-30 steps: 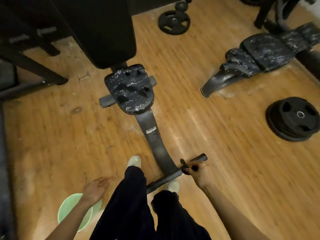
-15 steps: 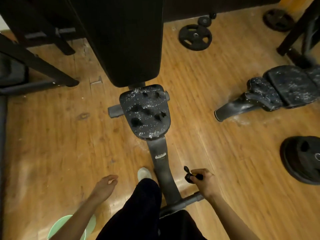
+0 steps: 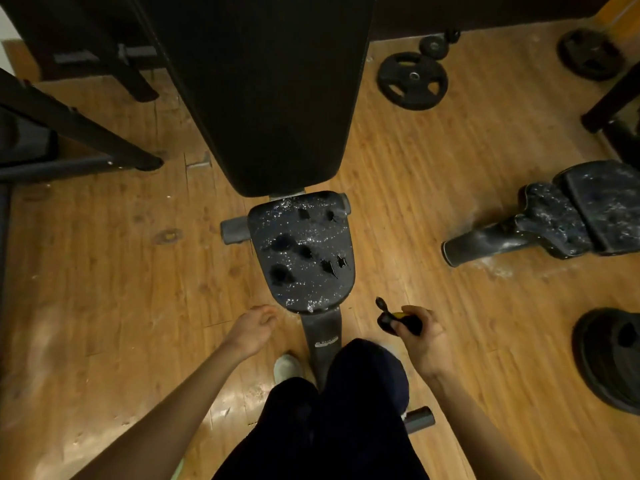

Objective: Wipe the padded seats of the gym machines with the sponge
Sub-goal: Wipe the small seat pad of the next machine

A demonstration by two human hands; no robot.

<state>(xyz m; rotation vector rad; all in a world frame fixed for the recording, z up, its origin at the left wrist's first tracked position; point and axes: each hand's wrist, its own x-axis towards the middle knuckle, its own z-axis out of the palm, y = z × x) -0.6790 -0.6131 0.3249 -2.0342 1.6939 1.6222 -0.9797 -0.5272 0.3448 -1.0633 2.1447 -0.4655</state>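
You stand astride the bench's lower frame (image 3: 320, 332), looking straight down at the seat (image 3: 301, 251). The seat lies dead ahead, its worn pad torn in several dark holes and speckled with white flecks. Its near edge sits between your two hands; its far edge meets the long backrest (image 3: 273, 98), which runs up to the top of view. A short grey bar (image 3: 233, 230) sticks out from the seat's left side.

Bare wooden floor (image 3: 104, 271) spreads wide to the left of the seat, as far as the dark frame legs (image 3: 79, 133) at the upper left. To the right there is open floor too, bounded by a second bench (image 3: 568, 220) lying further right, dusted white, and a stack of plates (image 3: 609, 358) at the right edge. A single plate (image 3: 412, 79) lies flat beyond, near the backrest's right side.

Your left hand (image 3: 251, 329) hangs just left of the seat's near edge, fingers loosely curled, holding nothing and touching nothing. Your right hand (image 3: 420, 337) is just right of the frame, fingers wrapped around the sponge (image 3: 398, 320), a dark wad with a sliver of yellow showing. The sponge is clear of the seat, not touching it.
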